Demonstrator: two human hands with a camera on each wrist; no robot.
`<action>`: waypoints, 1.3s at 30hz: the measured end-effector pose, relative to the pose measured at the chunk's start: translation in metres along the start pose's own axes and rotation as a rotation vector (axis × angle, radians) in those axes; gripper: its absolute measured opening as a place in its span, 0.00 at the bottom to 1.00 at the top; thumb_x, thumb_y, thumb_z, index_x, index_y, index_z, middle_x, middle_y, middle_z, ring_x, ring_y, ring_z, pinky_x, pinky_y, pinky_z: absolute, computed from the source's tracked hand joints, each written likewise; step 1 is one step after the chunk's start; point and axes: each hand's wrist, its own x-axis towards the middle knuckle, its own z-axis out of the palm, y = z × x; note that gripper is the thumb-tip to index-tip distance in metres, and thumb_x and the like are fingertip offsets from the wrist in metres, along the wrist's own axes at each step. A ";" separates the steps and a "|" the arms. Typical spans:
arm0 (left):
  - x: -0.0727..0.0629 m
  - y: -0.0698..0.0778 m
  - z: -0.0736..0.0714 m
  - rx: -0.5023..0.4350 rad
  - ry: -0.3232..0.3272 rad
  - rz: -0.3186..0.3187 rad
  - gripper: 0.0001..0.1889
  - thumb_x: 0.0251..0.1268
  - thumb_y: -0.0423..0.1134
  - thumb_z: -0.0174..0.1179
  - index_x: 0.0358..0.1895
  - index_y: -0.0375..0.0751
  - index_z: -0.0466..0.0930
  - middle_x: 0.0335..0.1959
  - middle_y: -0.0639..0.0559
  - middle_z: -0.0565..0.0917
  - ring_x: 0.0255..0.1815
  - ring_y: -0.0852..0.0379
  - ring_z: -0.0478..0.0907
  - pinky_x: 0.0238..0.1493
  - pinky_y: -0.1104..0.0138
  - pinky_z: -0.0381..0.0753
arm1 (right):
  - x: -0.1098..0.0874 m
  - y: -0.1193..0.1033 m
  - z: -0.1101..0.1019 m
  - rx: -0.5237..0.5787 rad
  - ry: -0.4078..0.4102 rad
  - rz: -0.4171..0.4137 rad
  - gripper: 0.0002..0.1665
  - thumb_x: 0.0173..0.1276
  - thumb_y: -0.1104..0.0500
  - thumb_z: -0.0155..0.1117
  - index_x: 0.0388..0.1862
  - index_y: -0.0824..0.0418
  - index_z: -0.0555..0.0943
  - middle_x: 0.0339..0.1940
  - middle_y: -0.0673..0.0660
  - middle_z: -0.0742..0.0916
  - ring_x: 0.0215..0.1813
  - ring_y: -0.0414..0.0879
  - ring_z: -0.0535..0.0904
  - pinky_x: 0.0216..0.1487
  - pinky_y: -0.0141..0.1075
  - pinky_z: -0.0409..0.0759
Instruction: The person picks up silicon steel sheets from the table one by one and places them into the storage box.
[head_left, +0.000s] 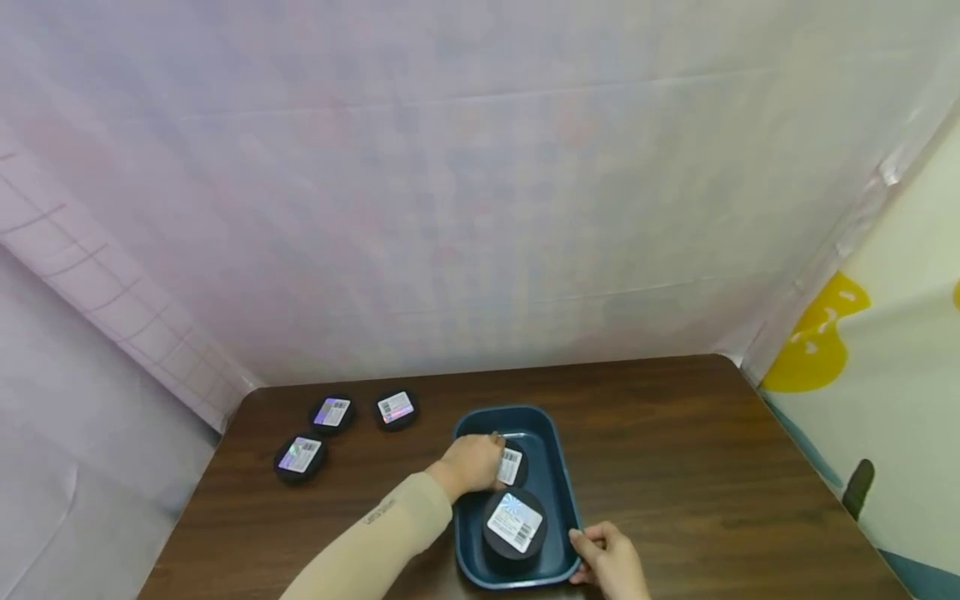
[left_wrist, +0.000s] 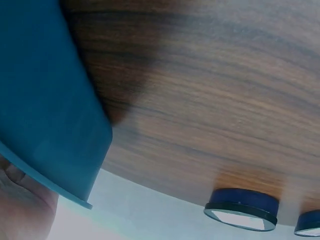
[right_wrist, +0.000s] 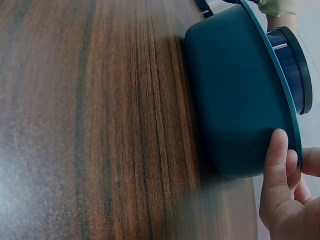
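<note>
A dark blue-green tray (head_left: 562, 492) with a raised rim sits on the table. My left hand (head_left: 474, 460) reaches over its left rim and grips a round black container (head_left: 512, 467) with a white barcode label; the fingertips are partly hidden. Nearer me in the tray stands another round black container (head_left: 514, 527), its top higher than the rim. At the tray's near right corner my right hand (head_left: 611, 560) pinches the rim. In the right wrist view, fingers (right_wrist: 276, 155) press the outer wall, with the thumb over the rim.
Three more labelled round black containers stand at the table's back left: one (head_left: 300, 457) nearer, one (head_left: 332, 414) just behind it, and one (head_left: 397, 410) to the right. The brown wooden table (head_left: 690, 467) meets a pale curtain (head_left: 480, 250) at its back edge.
</note>
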 end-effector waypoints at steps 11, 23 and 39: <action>-0.003 0.000 -0.001 0.012 -0.017 0.082 0.43 0.57 0.71 0.47 0.70 0.45 0.61 0.70 0.50 0.62 0.71 0.53 0.57 0.69 0.60 0.56 | -0.004 0.000 -0.003 -0.062 0.057 0.024 0.15 0.61 0.64 0.62 0.35 0.76 0.71 0.16 0.55 0.73 0.16 0.45 0.75 0.22 0.38 0.82; -0.011 -0.013 0.001 -0.097 0.021 0.029 0.48 0.56 0.74 0.42 0.74 0.46 0.51 0.75 0.49 0.49 0.75 0.52 0.43 0.72 0.54 0.42 | -0.001 -0.002 0.000 -0.086 0.054 0.012 0.14 0.62 0.64 0.62 0.34 0.76 0.71 0.16 0.55 0.73 0.17 0.46 0.76 0.22 0.38 0.82; -0.022 -0.031 0.000 -0.183 0.066 -0.050 0.49 0.56 0.75 0.39 0.74 0.45 0.48 0.75 0.50 0.46 0.75 0.50 0.41 0.71 0.52 0.41 | -0.002 -0.005 0.002 -0.107 0.054 -0.001 0.14 0.61 0.64 0.61 0.34 0.76 0.71 0.15 0.55 0.73 0.16 0.46 0.77 0.22 0.38 0.81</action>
